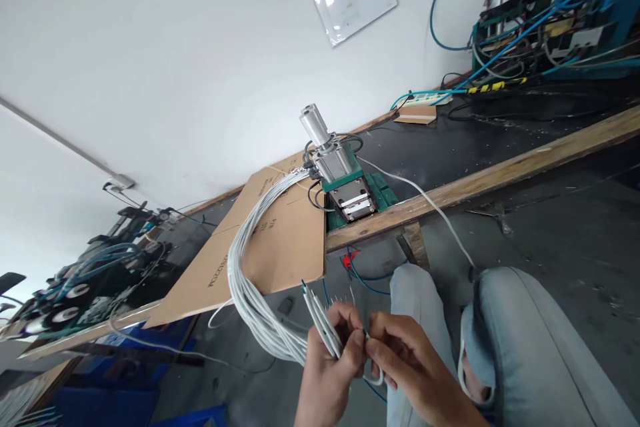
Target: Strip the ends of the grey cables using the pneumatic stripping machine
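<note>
My left hand (333,360) is closed around several white cables (320,320), their ends pointing up and away from me. Thumb and fingertips of my right hand (405,353) pinch close against the left fingertips. A small dark piece shows between the two hands, too small to name, and a white cable loop hangs under the right fingers. Thin bare wire ends stick up behind the left hand. A thick bundle of white cables (250,233) curves from the bench down toward my left hand.
A green and silver press (345,173) stands at the bench edge beside a cardboard sheet (295,240). More machines with blue hoses are at the far right (550,20) and left (85,280). A power strip (425,100) lies near the wall. My knees are below the wooden edge (480,180).
</note>
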Available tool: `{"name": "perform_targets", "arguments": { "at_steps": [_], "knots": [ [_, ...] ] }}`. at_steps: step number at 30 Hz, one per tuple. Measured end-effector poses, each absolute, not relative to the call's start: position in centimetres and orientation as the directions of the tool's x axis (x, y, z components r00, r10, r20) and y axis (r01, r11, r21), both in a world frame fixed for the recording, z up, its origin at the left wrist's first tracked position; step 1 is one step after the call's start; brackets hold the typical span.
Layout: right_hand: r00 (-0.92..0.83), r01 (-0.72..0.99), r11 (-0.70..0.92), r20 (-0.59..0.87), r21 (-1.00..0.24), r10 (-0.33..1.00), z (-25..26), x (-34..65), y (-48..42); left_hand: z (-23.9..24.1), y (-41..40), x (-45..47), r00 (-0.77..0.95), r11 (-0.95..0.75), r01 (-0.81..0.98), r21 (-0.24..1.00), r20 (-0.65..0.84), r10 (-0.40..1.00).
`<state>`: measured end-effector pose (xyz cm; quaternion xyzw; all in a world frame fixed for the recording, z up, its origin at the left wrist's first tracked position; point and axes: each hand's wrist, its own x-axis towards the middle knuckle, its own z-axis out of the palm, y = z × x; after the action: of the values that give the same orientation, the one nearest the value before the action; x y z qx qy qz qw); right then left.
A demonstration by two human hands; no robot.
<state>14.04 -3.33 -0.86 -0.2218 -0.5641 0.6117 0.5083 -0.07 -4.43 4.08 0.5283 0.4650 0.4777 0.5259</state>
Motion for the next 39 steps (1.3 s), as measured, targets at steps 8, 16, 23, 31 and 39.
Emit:
{"name": "perform_targets", "arguments": {
  "at_steps": [8,16,23,31,39],
  "knots": [
    [-0.395,-0.314,0.181,0.302,-0.932,0.868,-0.8,14.2,-3.1,4.8,-4.7,-0.1,0.183,-0.044,0.026,0.999,0.039,0.982],
    [-0.394,0.107,0.573,0.495,-0.812,0.774,-0.8,15.3,-3.3,6.8,-3.8,-0.2,0.167,-0.068,0.548,0.833,-0.029,0.986],
    [-0.315,-0.044,0.473,0.462,-0.88,0.829,-1.2,15.3,-3.0,6.9,-3.6,0.7,0.155,-0.053,0.422,0.905,-0.014,0.988],
    [-0.367,-0.507,0.066,0.284,-0.86,0.886,-2.5,13.3,-2.0,4.8,-4.0,0.4,0.077,-0.003,0.132,0.991,-0.007,0.997],
    [-0.367,-0.544,0.035,0.276,-0.838,0.888,-2.8,13.4,-1.8,4.0,-3.6,0.6,0.03,-0.019,0.11,0.994,0.016,0.999]
  ]
}}
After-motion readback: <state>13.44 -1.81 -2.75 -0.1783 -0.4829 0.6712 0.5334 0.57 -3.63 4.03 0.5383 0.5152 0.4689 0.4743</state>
